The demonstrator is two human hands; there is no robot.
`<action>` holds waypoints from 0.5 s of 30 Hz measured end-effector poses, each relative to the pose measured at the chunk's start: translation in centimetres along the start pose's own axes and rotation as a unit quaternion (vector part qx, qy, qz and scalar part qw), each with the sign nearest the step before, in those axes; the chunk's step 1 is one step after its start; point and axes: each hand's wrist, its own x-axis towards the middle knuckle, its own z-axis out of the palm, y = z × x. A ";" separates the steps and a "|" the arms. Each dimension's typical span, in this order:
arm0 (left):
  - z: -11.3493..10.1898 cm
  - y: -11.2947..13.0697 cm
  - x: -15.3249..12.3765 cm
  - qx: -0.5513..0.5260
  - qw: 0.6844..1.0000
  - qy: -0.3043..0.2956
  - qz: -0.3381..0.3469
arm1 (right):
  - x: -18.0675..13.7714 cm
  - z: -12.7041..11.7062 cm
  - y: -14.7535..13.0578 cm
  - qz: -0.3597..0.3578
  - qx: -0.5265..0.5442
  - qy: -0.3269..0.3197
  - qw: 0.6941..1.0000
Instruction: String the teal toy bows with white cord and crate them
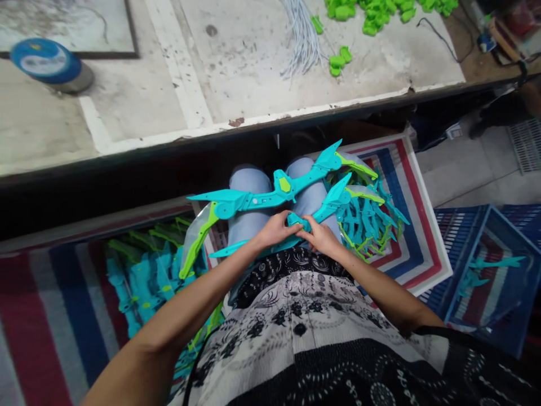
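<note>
Two teal plastic toy bows with green tips lie across my lap. The far bow point(270, 194) rests over my knees. My left hand point(276, 228) and my right hand point(321, 235) are both closed round the middle grip of the near bow point(333, 203), fingers pinched together at its centre. A clear plastic sleeve point(195, 231) covers the left end of the bows.
A pile of teal bows point(139, 276) lies in a striped bag at my left, another heap point(367, 225) at my right. A blue crate point(486, 270) holds a few bows. On the workbench point(253, 79) lie white cords point(302, 34), green parts point(380, 11) and a blue tape roll point(48, 62).
</note>
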 end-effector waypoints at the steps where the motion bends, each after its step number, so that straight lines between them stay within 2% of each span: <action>1: -0.1 0.1 0.0 0.000 1.000 0.000 0.002 | 0.0 0.0 -0.3 0.006 -0.023 0.002 1.000; 8: -0.7 0.0 -0.6 -0.008 0.999 -0.030 0.038 | -0.6 -0.7 -1.3 -0.015 -0.149 -0.050 0.987; 11: -1.0 -0.2 -0.6 0.005 0.999 -0.021 0.029 | -0.4 0.0 -1.3 0.003 -0.181 -0.027 0.983; 15: -1.3 0.1 -0.7 0.016 1.000 -0.019 0.008 | -0.1 1.3 -1.2 0.019 -0.151 0.012 0.988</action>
